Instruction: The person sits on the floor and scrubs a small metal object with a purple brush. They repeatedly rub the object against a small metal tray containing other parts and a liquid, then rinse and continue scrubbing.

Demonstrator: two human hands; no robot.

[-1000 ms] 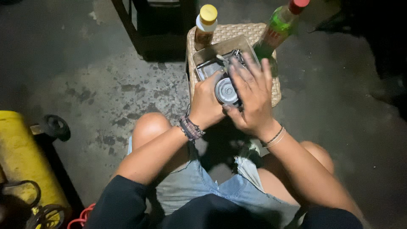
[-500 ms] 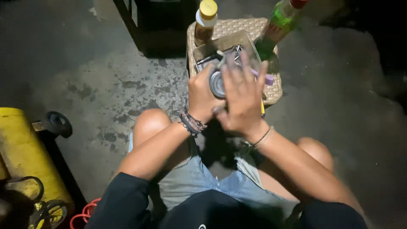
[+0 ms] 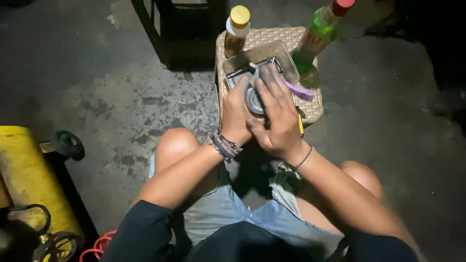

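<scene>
Left hand (image 3: 238, 114) is wrapped around the small round tin (image 3: 253, 100), right hand (image 3: 274, 114) laid flat over it, over the wicker stool (image 3: 310, 109) front edge. I'd keep the left clamp firm, press evenly, clear of the metal tray (image 3: 279, 53).
</scene>
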